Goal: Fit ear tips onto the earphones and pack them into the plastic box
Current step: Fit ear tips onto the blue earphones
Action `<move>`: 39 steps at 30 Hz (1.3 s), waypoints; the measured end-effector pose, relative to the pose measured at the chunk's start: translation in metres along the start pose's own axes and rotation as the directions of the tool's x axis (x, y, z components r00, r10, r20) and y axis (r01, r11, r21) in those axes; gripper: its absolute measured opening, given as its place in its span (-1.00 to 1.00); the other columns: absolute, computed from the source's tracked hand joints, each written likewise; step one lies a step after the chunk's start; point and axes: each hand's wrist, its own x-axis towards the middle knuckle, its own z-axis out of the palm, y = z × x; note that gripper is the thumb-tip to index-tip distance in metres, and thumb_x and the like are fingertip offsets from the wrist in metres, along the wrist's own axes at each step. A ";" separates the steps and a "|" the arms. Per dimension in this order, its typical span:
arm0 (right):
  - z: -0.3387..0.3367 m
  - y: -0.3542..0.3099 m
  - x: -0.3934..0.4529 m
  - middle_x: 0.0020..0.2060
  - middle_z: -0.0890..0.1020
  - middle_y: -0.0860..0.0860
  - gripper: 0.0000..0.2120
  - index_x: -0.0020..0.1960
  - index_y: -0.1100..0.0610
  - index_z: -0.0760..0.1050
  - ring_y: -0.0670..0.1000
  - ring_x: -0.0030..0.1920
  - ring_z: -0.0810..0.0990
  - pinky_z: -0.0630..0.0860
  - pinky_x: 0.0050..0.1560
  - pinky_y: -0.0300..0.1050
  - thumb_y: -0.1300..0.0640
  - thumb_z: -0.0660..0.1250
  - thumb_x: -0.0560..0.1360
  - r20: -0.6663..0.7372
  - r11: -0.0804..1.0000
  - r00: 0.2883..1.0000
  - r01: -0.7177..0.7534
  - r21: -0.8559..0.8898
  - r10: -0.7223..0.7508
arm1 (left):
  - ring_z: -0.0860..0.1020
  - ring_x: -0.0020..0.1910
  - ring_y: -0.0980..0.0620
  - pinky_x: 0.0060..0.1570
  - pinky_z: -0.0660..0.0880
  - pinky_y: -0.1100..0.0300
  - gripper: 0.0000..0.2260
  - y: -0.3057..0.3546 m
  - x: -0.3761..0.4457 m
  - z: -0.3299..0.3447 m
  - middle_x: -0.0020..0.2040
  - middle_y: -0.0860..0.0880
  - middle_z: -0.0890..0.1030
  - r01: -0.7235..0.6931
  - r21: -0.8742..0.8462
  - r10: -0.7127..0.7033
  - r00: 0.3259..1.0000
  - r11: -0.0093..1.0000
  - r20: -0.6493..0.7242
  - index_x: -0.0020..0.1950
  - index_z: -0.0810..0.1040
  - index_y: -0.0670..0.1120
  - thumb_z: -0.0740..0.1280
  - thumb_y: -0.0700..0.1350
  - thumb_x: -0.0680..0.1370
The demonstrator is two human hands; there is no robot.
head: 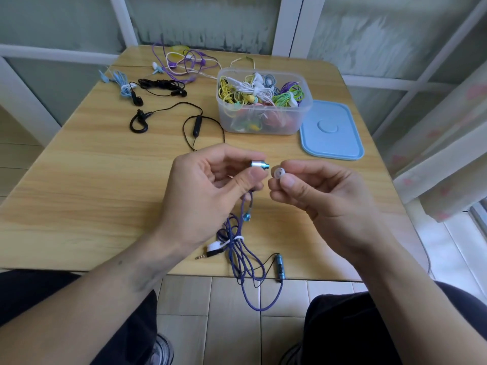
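Pale wood-grain tabletop (pixel 105 180) lies beneath the work; the small silver-blue metal earbud (pixel 259 164) is pinched in the left hand (pixel 208 188), nozzle toward the translucent silicone ear tip (pixel 279 173) pinched in the right hand (pixel 326 196), just apart; bore and nozzle should be aligned, then pressed with a slight twist; the clear plastic box (pixel 263 125) of coiled earphones is seen beyond.

Bare table (pixel 92 185) left; plastic box (pixel 263 101) blocks behind.
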 end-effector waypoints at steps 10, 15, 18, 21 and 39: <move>0.005 -0.004 -0.001 -0.24 0.72 0.20 -0.80 -0.16 0.17 0.72 0.08 -0.29 0.72 0.63 -0.20 -0.21 0.22 0.47 0.22 0.031 0.990 0.995 -0.099 0.100 0.096 | 0.60 -0.30 0.12 -0.28 0.54 0.25 -0.80 -0.002 -0.002 0.002 -0.20 0.01 0.70 -0.039 0.032 0.039 0.999 0.999 0.021 -0.02 0.68 -0.15 0.49 -0.17 0.37; 0.005 -0.003 -0.001 -0.23 0.73 0.20 -0.79 -0.15 0.16 0.72 0.08 -0.27 0.73 0.63 -0.18 -0.21 0.20 0.49 0.20 0.015 0.994 0.997 -0.076 0.084 0.075 | 0.59 -0.31 0.14 -0.28 0.52 0.25 -0.82 -0.001 -0.003 0.001 -0.21 0.03 0.69 -0.058 0.029 0.057 0.998 0.998 0.026 -0.02 0.67 -0.12 0.48 -0.19 0.39; 0.005 -0.001 -0.001 -0.21 0.73 0.19 -0.78 -0.13 0.15 0.72 0.09 -0.26 0.73 0.63 -0.15 -0.18 0.18 0.50 0.21 0.010 0.998 0.999 -0.049 0.042 0.049 | 0.61 -0.27 0.08 -0.28 0.55 0.20 -0.83 -0.003 -0.003 0.001 -0.17 0.00 0.69 -0.058 0.028 0.057 0.998 0.998 0.040 -0.02 0.68 -0.12 0.49 -0.20 0.40; 0.005 -0.001 -0.002 -0.19 0.73 0.19 -0.77 -0.12 0.13 0.73 0.10 -0.23 0.73 0.63 -0.13 -0.17 0.16 0.50 0.22 0.011 1.000 1.000 -0.022 0.000 0.022 | 0.62 -0.25 0.06 -0.28 0.56 0.19 -0.83 -0.005 -0.002 0.001 -0.17 0.02 0.69 -0.052 0.034 0.051 0.998 0.998 0.036 -0.02 0.68 -0.11 0.49 -0.23 0.40; -0.002 -0.005 -0.002 -0.21 0.74 0.16 -0.81 0.02 0.23 0.61 0.10 -0.20 0.74 0.65 -0.13 -0.10 0.29 0.39 0.40 0.111 0.969 0.990 0.105 -0.223 -0.082 | 0.62 -0.28 0.09 -0.34 0.53 0.30 -0.85 -0.003 0.000 0.000 -0.19 -0.02 0.71 0.085 0.011 -0.085 0.993 0.996 0.086 -0.09 0.67 -0.15 0.47 -0.23 0.35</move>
